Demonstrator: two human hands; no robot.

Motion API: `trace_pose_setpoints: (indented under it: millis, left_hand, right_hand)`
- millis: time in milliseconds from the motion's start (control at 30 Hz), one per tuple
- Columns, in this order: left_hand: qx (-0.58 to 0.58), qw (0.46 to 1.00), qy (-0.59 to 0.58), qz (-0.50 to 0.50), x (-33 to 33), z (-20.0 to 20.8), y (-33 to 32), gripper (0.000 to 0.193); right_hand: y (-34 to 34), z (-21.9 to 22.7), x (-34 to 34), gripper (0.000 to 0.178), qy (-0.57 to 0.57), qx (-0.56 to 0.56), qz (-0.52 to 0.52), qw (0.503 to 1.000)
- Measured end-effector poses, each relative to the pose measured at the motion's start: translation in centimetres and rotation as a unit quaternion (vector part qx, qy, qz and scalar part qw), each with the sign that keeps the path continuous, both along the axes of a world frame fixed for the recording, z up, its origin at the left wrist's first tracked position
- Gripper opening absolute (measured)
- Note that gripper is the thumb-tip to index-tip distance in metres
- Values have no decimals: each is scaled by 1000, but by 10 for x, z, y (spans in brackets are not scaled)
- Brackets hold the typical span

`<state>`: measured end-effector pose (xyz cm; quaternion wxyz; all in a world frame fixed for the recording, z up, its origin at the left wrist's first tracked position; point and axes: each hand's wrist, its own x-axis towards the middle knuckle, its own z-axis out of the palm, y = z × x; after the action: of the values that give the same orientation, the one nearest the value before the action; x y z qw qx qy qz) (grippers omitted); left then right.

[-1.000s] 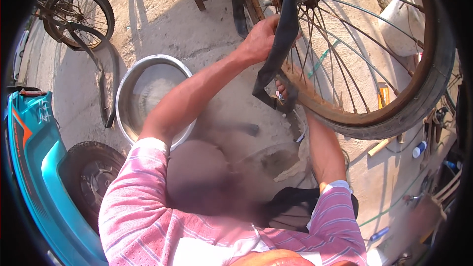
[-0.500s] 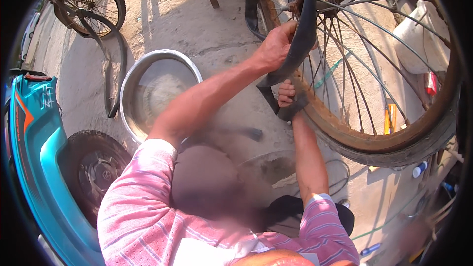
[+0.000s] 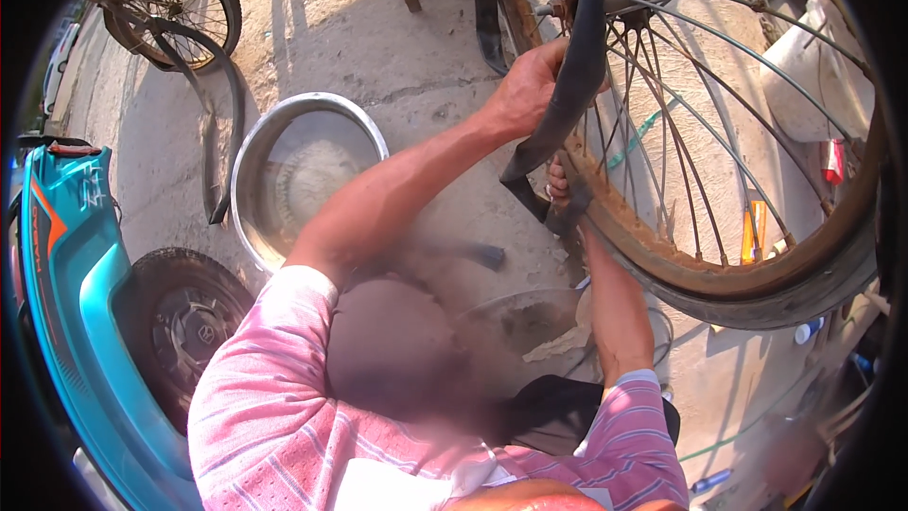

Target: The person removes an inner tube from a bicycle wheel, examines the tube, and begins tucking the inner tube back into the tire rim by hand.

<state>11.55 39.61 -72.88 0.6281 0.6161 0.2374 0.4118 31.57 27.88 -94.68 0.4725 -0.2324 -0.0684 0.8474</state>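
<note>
A black inner tube point(image 3: 579, 66) hangs as a flattened band along the left side of a rusty spoked wheel rim point(image 3: 700, 270). My left hand point(image 3: 532, 87) is closed around the tube's upper stretch, its fingertips hidden behind the rubber. Lower down, my right hand point(image 3: 558, 182) grips the tube's lower stretch close to the rim; only some curled fingers show, the rest being hidden by rubber and rim. A black tyre point(image 3: 785, 308) lies around the outside of the rim's lower right part.
A round metal basin point(image 3: 248, 218) of water stands left of my forearm. Farther left are a teal scooter point(image 3: 71, 255) with its wheel point(image 3: 194, 322), and another bicycle wheel point(image 3: 227, 0). A white sack point(image 3: 804, 76) and small tools lie beyond the spokes at right.
My right hand has shifted a little rightward, farther behind the rim, so fewer fingers show. The wheel has moved slightly right and down. My left hand stays at the same stretch of tube.
</note>
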Motion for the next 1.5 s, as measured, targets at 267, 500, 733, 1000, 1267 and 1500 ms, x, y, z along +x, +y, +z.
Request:
trace_pose_setpoints:
  millis: [267, 500, 733, 1000, 1267, 1500]
  left_hand:
    - [2, 1000, -3, 0, -1, 1, -1, 20]
    - [-7, 1000, -21, 5, 0, 0, -4, 19]
    - [-25, 999, -29, -6, -9, -6, -5, 17]
    - [-29, 999, -30, -15, -3, -10, -5, 20]
    - [-40, 999, -24, -6, 2, -16, -2, 21]
    - [-87, 995, -44, -13, -11, -14, -9, 23]
  right_hand:
    - [-1, 80, 3, 30, -305, 47, -60, 949]
    - [-6, 95, 14, 35, -360, 129, -148, 912]
    - [-25, 91, 4, 40, -373, 148, -154, 903]
    - [-36, 124, 19, 48, -251, 188, -79, 946]
    - [-37, 140, 11, 56, -298, 195, -50, 933]
    - [-34, 83, 2, 48, -422, 200, -83, 880]
